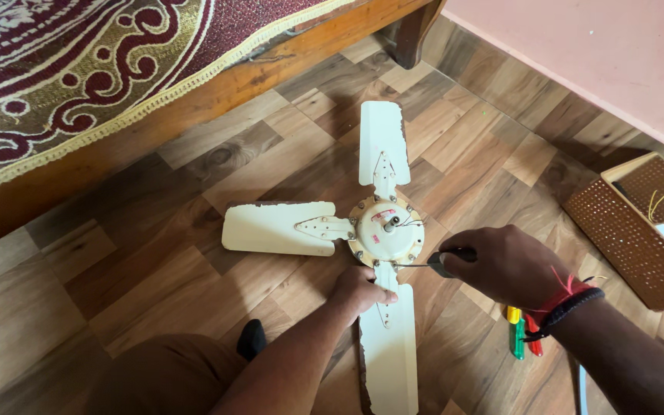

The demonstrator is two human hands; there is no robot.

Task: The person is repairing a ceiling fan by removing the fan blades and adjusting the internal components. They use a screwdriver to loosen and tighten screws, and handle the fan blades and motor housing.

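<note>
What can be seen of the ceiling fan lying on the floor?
The ceiling fan lies flat on the wood-pattern floor, with a round cream motor hub and three cream blades pointing left, up and toward the person. The blade edges look chipped and rusty. Metal brackets with screws join blades to hub; short wires show at the centre. The left hand presses on the near blade's bracket, and the right hand holds a screwdriver with its tip at the hub's rim.

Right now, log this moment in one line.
left hand: pressing fan blade | right hand: screwdriver at fan hub | floor
</note>
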